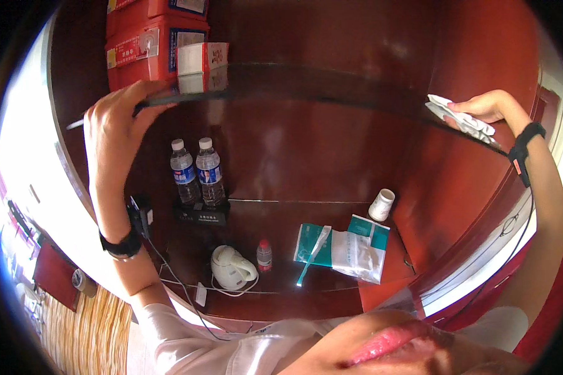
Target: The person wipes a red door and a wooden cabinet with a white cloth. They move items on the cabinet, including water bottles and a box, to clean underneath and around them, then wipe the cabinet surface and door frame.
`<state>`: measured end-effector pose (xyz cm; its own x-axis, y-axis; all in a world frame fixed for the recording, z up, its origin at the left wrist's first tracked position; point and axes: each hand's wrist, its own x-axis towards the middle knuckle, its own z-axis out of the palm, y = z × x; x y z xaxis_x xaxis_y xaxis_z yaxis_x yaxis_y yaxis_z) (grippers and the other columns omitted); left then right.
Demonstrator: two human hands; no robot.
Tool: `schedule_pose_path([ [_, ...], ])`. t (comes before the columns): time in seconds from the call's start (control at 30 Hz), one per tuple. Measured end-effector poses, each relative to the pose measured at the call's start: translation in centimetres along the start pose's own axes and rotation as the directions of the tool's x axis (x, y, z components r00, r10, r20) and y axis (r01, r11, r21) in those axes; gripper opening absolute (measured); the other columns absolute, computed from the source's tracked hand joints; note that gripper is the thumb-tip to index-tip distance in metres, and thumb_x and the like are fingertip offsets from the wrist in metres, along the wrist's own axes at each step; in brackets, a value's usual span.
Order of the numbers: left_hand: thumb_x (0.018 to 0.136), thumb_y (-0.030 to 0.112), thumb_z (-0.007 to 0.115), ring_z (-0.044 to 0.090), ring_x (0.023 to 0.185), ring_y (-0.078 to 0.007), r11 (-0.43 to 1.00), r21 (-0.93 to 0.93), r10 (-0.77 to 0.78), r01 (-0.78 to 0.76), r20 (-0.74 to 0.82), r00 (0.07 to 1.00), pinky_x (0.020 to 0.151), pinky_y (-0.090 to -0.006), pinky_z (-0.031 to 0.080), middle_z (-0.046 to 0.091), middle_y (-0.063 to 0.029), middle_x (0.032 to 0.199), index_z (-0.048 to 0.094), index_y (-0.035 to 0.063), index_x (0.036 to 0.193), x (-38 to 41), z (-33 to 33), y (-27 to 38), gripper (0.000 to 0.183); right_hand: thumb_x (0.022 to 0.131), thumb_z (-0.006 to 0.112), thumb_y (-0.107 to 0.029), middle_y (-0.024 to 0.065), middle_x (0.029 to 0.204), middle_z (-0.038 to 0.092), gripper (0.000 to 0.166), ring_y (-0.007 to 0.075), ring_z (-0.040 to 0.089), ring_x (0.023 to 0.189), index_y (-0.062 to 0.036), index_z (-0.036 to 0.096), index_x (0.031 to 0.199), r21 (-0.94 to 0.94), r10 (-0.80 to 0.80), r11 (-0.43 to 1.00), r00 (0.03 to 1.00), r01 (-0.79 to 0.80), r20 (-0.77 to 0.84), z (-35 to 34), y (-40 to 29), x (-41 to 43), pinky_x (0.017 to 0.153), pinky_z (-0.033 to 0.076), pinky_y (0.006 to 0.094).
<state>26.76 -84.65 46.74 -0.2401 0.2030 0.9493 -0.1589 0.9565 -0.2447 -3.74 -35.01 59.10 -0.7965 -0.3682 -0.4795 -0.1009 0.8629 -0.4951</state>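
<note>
My left hand (117, 112) is raised at the left, its fingers curled over the near edge of a dark glossy shelf (281, 82); a thin pale item pokes out to the left beyond it, too unclear to name. At the right, my right hand (474, 110) grips a folded white cloth or wipe (464, 123) between thumb and fingers, at the shelf's right end. Both wrists wear black bands. Below lie a torn green and white packet (356, 248) and a narrow torn strip (314, 255).
Red boxes (136, 51) and a small open carton (201, 58) stand at the upper left. Lower down are two water bottles (209, 173), a black holder (201, 215), a white electric kettle (232, 269), a small red-capped bottle (264, 257) and a paper cup (382, 205).
</note>
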Motion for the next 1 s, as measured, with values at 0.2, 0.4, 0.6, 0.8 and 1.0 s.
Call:
schedule_pose_path([
  [0.2, 0.073, 0.016, 0.076, 0.069, 0.078, -0.0286, 0.998, 0.004, 0.067, -0.067, -0.024, 0.997, 0.071, -0.0372, 0.055, 0.071, -0.0095, 0.084, 0.069, 0.0089, 0.094, 0.3, -0.6, 0.3, 0.024, 0.095, 0.032, -0.066, 0.0082, 0.148, 0.037, 0.072, 0.0193, 0.035, 0.132, -0.0119, 0.040, 0.141, -0.254, 0.125, 0.957, 0.990, -0.140, -0.071, -1.5, -2.9, 4.5, 0.106, 0.033, 0.0369],
  [0.4, 0.072, 0.015, 0.077, 0.068, 0.077, -0.0279, 0.996, -0.026, 0.079, -0.081, -0.068, 0.995, 0.071, -0.0355, 0.055, 0.070, -0.0095, 0.084, 0.068, 0.0091, 0.093, -0.3, 0.4, -0.3, 0.024, 0.094, 0.037, -0.066, 0.0065, 0.138, 0.048, 0.067, 0.0158, 0.047, 0.115, -0.0146, 0.048, 0.137, -0.174, -0.014, 0.985, 0.984, -0.018, -0.178, -2.5, -1.6, 8.9, 0.095, 0.041, 0.0314],
  [0.6, 0.074, 0.012, 0.074, 0.068, 0.081, -0.0283, 0.998, -0.025, 0.062, -0.064, -0.044, 0.997, 0.074, -0.0353, 0.055, 0.071, -0.0093, 0.088, 0.069, 0.0085, 0.094, -0.2, -0.6, -0.1, 0.021, 0.095, 0.042, -0.061, 0.0025, 0.124, 0.059, 0.055, 0.0131, 0.053, 0.107, -0.0160, 0.058, 0.122, 0.002, -0.080, 0.997, 0.986, 0.081, -0.146, 1.1, -7.5, 10.2, 0.092, 0.043, 0.0326],
  [0.8, 0.075, 0.014, 0.076, 0.069, 0.079, -0.0262, 0.997, 0.018, 0.069, -0.068, -0.024, 0.997, 0.073, -0.0346, 0.056, 0.072, -0.0089, 0.086, 0.070, 0.0101, 0.096, -0.3, -0.1, -0.1, 0.022, 0.098, 0.041, -0.057, -0.0013, 0.126, 0.056, 0.048, 0.0128, 0.047, 0.117, -0.0210, 0.058, 0.124, -0.197, -0.187, 0.969, 0.964, 0.149, -0.190, 8.8, -18.6, 11.9, 0.099, 0.038, 0.0344],
  [1.0, 0.076, 0.020, 0.075, 0.069, 0.077, -0.0255, 0.999, -0.032, 0.026, -0.028, -0.059, 0.998, 0.072, -0.0343, 0.054, 0.071, -0.0069, 0.082, 0.067, 0.0098, 0.089, -0.1, -0.2, 0.3, 0.019, 0.098, 0.038, -0.059, -0.0133, 0.105, 0.062, 0.047, -0.0011, 0.052, 0.096, -0.0233, 0.061, 0.119, -0.045, -0.374, 0.924, 0.921, 0.380, 0.107, 14.5, -27.8, 9.8, 0.082, 0.043, 0.0202],
])
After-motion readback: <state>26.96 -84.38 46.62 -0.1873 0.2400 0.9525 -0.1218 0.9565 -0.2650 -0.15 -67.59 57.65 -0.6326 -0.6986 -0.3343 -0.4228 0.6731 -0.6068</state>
